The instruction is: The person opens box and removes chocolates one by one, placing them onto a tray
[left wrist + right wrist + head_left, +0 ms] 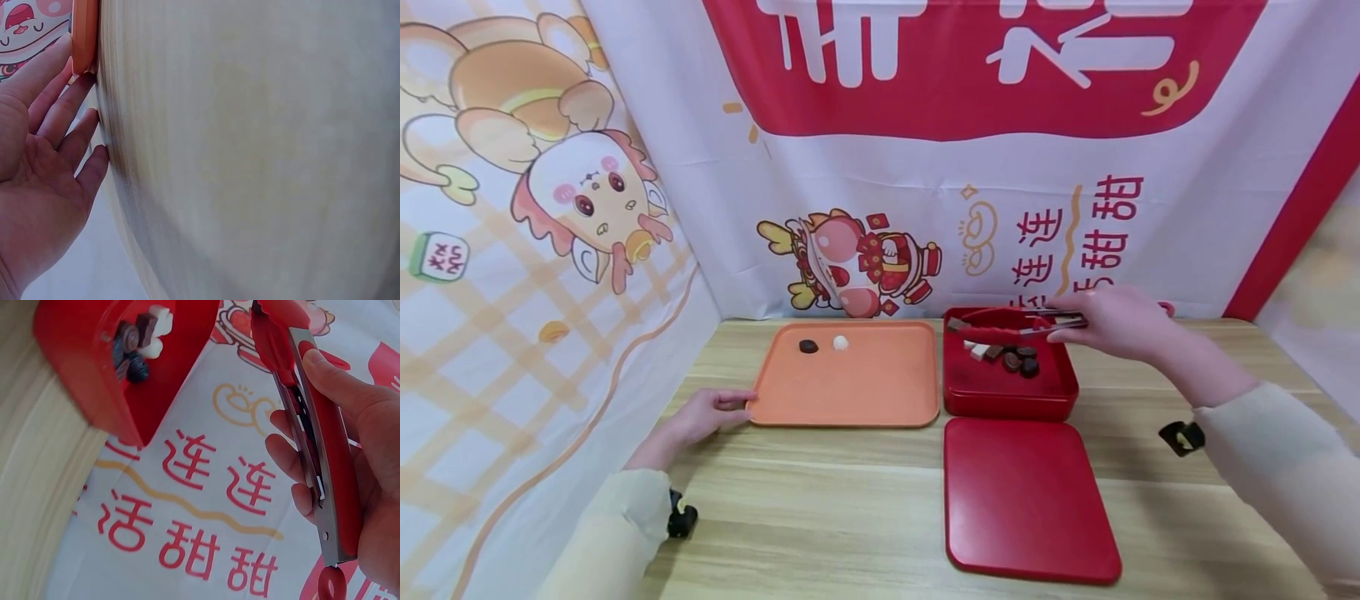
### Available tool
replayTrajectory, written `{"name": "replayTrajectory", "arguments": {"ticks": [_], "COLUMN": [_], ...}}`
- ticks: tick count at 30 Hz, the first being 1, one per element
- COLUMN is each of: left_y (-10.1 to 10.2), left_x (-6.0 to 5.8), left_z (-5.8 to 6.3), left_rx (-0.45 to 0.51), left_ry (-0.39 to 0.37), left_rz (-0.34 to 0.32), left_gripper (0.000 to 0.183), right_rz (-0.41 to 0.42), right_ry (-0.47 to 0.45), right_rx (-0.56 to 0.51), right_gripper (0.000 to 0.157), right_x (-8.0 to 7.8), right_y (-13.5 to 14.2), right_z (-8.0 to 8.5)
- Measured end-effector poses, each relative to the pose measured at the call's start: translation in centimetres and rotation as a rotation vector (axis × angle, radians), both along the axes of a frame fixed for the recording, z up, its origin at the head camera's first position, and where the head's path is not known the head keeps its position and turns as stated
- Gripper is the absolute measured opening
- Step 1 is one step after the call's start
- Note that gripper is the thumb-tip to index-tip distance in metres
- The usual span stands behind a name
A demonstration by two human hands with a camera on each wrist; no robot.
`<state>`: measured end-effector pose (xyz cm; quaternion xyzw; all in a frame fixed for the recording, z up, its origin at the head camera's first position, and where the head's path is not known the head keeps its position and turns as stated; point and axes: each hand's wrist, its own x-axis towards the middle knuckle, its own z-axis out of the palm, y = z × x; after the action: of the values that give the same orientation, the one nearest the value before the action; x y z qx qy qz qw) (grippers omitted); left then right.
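My right hand (1112, 323) grips red-and-silver tongs (312, 419) over the red box (1011, 406). Between the tong tips is a small brown piece (957, 323), seen in the head view. Inside the box lie several dark chocolates (1012, 362) and white pieces (977, 351). At the near left corner of the orange tray (850, 392), my left hand (47, 150) touches the rim with extended thumb and fingers, other fingertips down by the table. A dark chocolate (808, 346) and a white piece (840, 342) sit apart near the tray's far edge.
The red lid (1026, 500) lies flat on the wooden table (820, 500), just in front of the box. Tray and box stand side by side close to the printed cloth (850, 183) behind. Another printed cloth (497, 350) hangs along the left side.
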<state>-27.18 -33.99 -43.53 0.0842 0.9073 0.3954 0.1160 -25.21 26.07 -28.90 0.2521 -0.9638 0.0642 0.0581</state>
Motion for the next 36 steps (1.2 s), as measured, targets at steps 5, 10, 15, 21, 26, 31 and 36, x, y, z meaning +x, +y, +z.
{"name": "replayTrajectory", "arguments": {"ticks": [5,10,15,21,26,31,36], "left_y": [0.1,0.0,0.0,-0.1,-0.1,-0.1,-0.1], "left_x": [0.0,-0.1,-0.1,0.0,0.0,0.0,0.0], "left_z": [0.0,0.1,0.1,0.0,0.0,0.0,0.0], "left_rx": [-0.002,-0.003,-0.009,-0.01,-0.011,-0.008,-0.014], "left_ry": [-0.006,-0.01,-0.003,0.001,-0.001,0.004,0.004], "left_rz": [0.003,0.005,0.004,0.006,0.003,0.006,0.006], "left_gripper": [0.047,0.047,0.047,0.048,0.048,0.048,0.048], "right_rz": [0.02,0.022,0.04,0.041,0.031,0.036,0.038], "right_ry": [0.01,0.001,-0.003,0.017,-0.01,-0.037,-0.042], "right_rx": [-0.012,-0.021,-0.039,-0.007,-0.003,-0.028,-0.012], "right_gripper": [0.057,0.057,0.054,0.053,0.053,0.053,0.053], "right_x": [-0.7,-1.6,-2.5,-3.8,-4.7,-5.6,-6.2], "right_y": [-1.2,-2.3,-3.6,-5.3,-6.7,-7.8,-8.8], "right_z": [-0.1,-0.4,-1.0,-1.7,-2.3,-2.9,-3.5]}}
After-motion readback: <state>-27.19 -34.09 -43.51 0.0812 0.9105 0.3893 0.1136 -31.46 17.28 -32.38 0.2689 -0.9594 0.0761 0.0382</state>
